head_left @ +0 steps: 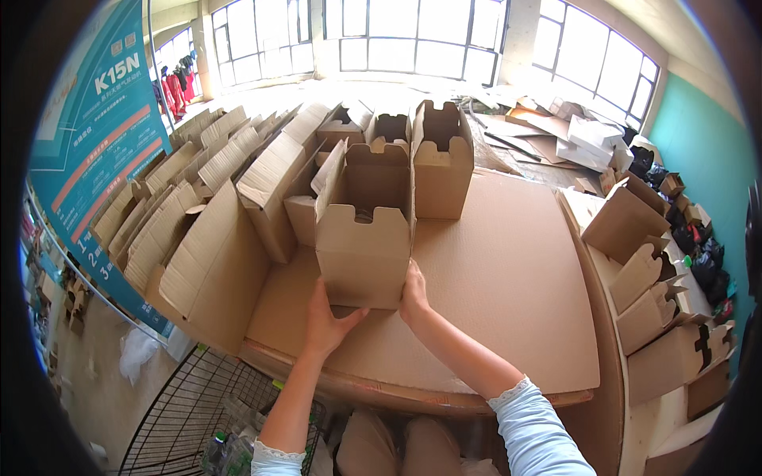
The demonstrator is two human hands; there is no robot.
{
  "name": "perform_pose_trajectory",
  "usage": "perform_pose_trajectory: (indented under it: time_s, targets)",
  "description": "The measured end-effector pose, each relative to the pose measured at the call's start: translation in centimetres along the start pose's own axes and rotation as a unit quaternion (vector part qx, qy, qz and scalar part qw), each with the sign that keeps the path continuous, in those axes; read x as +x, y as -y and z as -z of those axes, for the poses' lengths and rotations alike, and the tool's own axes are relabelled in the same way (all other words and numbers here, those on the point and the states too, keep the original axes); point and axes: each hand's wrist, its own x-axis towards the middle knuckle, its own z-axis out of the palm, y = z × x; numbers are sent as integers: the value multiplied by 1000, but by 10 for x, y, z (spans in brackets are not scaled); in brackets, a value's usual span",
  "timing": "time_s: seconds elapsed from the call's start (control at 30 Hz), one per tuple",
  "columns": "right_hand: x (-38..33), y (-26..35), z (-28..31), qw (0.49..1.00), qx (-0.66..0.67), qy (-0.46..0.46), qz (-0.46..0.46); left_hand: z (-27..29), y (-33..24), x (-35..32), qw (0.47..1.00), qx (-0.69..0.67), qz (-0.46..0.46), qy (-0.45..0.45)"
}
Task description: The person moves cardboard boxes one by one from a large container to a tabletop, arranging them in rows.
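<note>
Light-blue sleeves with lacy cuffs and a pair of trousered legs lie nearest the camera, below the edge of a cardboard-covered tabletop. Between the person's hands, at the near side of that top, an upright brown carton has its walls squared up and its notched front edge raised; its mouth is open. By appearance, then, the shaping of this one is done and the closing is not. A similar notched carton stands open behind it to the right — at much the same stage — while tall open cartons crowd the left side. How many remain to be handled cannot be told.

Both forearms reach up from the lower edge and converge on the carton's base. The left hand is spread wide, fingertips at the lower left corner and thumb stretched along the bottom edge. The right hand lies against the lower right side, fingers pointing upward; how far they curl around the far side — or how firmly they press — cannot be told.
</note>
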Motion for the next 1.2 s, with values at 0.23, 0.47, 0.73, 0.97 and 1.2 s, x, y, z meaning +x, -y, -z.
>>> perform_pose_trajectory:
  time_s: [0.23, 0.47, 0.73, 0.97, 1.2]
  targets:
    - [-121, 5, -8, 998, -13, 52, 10, 31, -38, -72, 998, -10, 58, -6]
    - [-154, 31, 21, 969, -175, 171, 18, 52, -52, -138, 992, 15, 100, -69]
    - [37, 50, -14, 971, -136, 197, -16, -11, -53, -147, 959, 189, 72, -198]
    - [55, 42, -17, 946, -129, 289, -66, -12, -53, -144, 961, 203, 67, -174]
    - [10, 42, 25, 935, -94, 338, -49, 4, -50, -156, 975, 129, 67, -167]
